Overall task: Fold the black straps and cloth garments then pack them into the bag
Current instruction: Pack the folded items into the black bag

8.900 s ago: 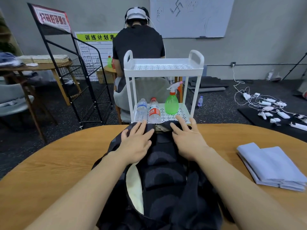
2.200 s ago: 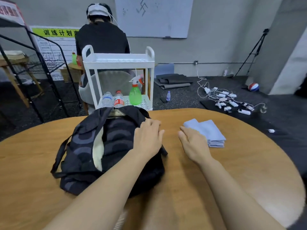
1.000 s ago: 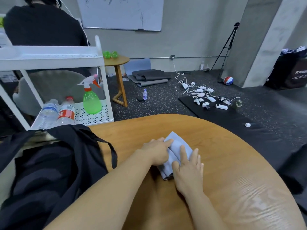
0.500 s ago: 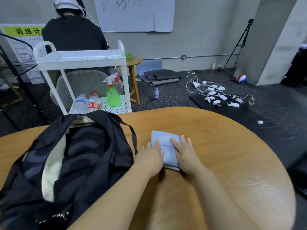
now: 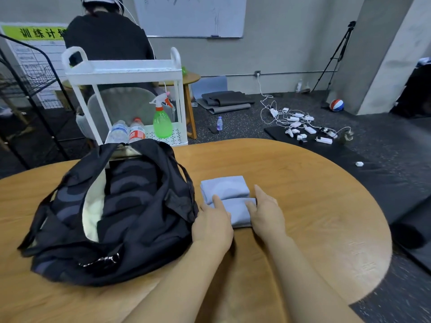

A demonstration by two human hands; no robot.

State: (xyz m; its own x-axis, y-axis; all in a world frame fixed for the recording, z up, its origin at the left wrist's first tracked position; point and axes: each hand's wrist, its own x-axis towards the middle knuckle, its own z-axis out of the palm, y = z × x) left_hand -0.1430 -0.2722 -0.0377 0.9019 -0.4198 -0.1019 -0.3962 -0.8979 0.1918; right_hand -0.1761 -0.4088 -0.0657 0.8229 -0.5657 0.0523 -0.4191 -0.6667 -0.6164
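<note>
A poster (image 5: 35, 57) is hanging on the far wall at the left, and its lime-green header band is showing bold dark Chinese characters reading "训练计", with a fourth character cut off behind a seated person's shoulder. The grid of small print below the band is too fine to read. A bottle (image 5: 137, 131) on the lower shelf of the white cart (image 5: 123, 68) is wearing a red label with white lettering, too blurred to make out. Faint marker scribbles are showing on the whiteboard (image 5: 191, 16), forming no legible words.
</note>
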